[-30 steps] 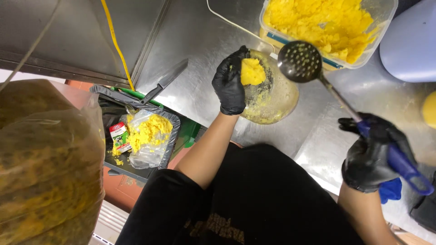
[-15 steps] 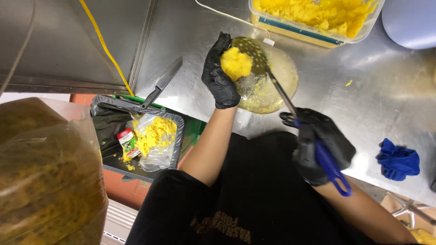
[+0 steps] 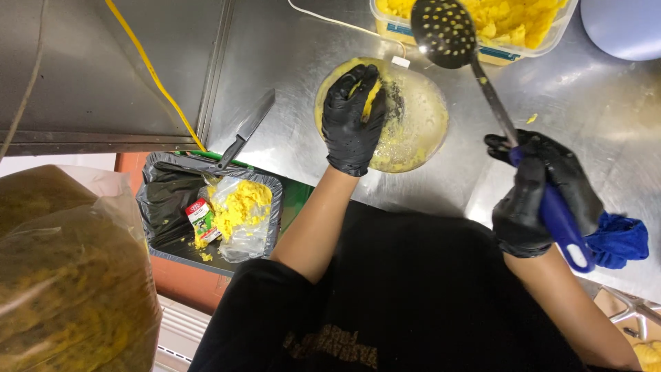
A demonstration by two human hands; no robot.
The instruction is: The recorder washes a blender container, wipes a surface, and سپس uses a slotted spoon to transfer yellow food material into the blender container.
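Steel counter, dull and scratched, carries a round glass bowl smeared with yellow mash. Beyond it sits a clear rectangular tub heaped with the same crumbly yellow food, and a knife lies near the counter's edge above a black-lined bin. A blue cloth is bunched at the right.

Half a second ago the black perforated spoon lay over the bowl against the lump; now it is lifted away, its round head above the tub.

The left hand, in a black glove, curls its fingers tightly around a yellow lump over the bowl's left side. The right hand, also gloved, is closed in a fist around the spoon's blue handle.
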